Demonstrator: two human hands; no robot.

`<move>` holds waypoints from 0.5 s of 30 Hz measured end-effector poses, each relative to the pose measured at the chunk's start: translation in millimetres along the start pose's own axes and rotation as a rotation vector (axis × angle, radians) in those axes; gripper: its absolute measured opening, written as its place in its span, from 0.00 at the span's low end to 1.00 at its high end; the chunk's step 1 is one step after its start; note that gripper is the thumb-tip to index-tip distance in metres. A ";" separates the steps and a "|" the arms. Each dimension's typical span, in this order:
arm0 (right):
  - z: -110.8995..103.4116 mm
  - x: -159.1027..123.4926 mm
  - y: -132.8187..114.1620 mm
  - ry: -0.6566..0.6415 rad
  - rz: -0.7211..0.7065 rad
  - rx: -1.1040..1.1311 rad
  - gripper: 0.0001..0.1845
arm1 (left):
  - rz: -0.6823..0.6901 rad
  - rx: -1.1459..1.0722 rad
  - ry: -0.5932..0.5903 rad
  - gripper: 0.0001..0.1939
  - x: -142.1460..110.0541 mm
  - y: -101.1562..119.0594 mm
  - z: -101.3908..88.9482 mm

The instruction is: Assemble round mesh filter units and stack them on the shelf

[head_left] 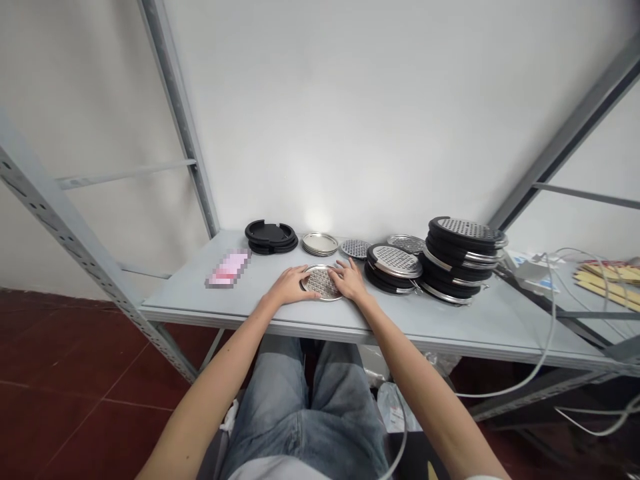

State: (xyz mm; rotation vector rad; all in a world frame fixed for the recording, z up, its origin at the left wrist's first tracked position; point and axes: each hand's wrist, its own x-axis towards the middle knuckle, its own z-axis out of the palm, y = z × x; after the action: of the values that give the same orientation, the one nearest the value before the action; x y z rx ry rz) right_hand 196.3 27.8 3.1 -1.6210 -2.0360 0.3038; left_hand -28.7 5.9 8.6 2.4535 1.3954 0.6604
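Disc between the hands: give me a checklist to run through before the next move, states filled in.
1. Both hands at the disc: ok, left hand and right hand touch it from either side.
2. Disc flat on the table: ok, as far as it shows.
3. Disc's underside clean: cannot tell, it is hidden.
4. Pink item apart from the left hand: ok.
5. Tall stack neatly aligned: not ok, its layers look staggered.

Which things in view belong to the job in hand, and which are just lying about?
Probably the job:
textured metal disc between left hand and right hand
black rounds
plain metal discs
perforated disc
short stack and tall stack

Probably lying about:
blurred pink item
white cable
yellow strips
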 end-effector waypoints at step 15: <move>2.7 3.3 6.5 0.030 -0.056 0.036 0.24 | -0.006 -0.024 0.005 0.44 -2.5 6.6 -5.9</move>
State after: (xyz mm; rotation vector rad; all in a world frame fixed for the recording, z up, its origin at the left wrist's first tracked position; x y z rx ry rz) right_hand 199.9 33.1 -1.4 -1.5351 -2.0381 0.2918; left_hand -27.8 0.3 15.9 2.4294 1.3884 0.6785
